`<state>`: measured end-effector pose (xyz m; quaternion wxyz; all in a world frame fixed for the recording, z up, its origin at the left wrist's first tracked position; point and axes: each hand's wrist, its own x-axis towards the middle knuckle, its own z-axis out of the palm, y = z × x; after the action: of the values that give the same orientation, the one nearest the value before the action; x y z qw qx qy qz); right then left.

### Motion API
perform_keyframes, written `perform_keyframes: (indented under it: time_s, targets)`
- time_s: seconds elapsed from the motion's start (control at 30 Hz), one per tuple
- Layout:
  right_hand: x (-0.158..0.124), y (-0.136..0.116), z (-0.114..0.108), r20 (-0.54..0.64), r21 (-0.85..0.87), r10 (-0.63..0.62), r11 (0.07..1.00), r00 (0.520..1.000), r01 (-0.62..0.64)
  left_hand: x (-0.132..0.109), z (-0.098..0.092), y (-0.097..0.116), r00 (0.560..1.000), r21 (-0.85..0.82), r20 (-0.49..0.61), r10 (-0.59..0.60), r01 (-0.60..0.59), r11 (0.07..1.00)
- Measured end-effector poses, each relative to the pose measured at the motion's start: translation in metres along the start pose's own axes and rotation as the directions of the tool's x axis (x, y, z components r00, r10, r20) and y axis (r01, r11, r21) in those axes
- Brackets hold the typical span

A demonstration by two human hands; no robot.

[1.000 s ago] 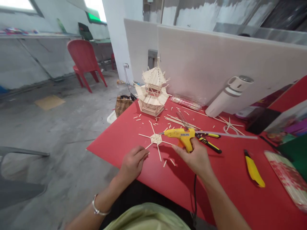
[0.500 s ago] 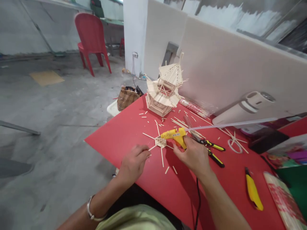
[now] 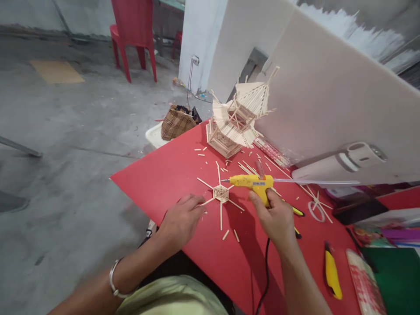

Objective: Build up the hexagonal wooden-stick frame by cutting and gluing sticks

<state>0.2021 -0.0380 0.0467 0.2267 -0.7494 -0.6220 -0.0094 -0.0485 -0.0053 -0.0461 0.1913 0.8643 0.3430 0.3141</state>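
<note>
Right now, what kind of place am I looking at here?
Probably a craft workshop or hobby workspace. The right hand holds a yellow glue gun over a red table strewn with thin sticks, near a stick-built pagoda model, with a bare concrete floor.

- Setting: a craft workshop set up in a bare, unfinished room.
- Worktop (image 3: 183,175): a red surface strewn with cut wooden sticks (image 3: 249,168), a sign of model-making by hand.
- Finished work: a stick-built pagoda model (image 3: 238,116) stands at the far edge; a flat star-shaped stick piece (image 3: 221,193) lies nearer.
- Tools: a yellow hot-glue gun (image 3: 254,183) with a glue rod and power cord, yellow-handled pliers (image 3: 297,212) and a yellow utility knife (image 3: 332,271).
- Partition: a white board (image 3: 328,96) screens the back of the worktop.
- Surroundings: rough grey concrete floor (image 3: 65,131), a red plastic chair (image 3: 133,30), a wall socket (image 3: 196,60) on a plain white pillar.
</note>
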Motion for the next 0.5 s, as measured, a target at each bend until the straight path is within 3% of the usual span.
perform_keyframes:
  time_s: [0.2, 0.33, 0.5]
  targets:
    - [0.0, 0.008, -0.003, 0.123, 0.106, 0.086, 0.989, 0.989, -0.099, 0.0, -0.001, 0.0, 0.999, 0.025, -0.039, 0.028, -0.027, 0.999]
    - [0.001, 0.003, 0.003, 0.122, -0.137, 0.059, 0.99, 0.991, -0.042, 0.0, 0.0, 0.0, 0.999, 0.017, -0.008, 0.036, -0.036, 0.999]
    - [0.003, -0.005, 0.013, 0.069, -0.417, 0.026, 0.909, 0.997, 0.005, -0.001, 0.0, 0.0, 1.0, -0.013, -0.015, 0.028, -0.028, 1.0]
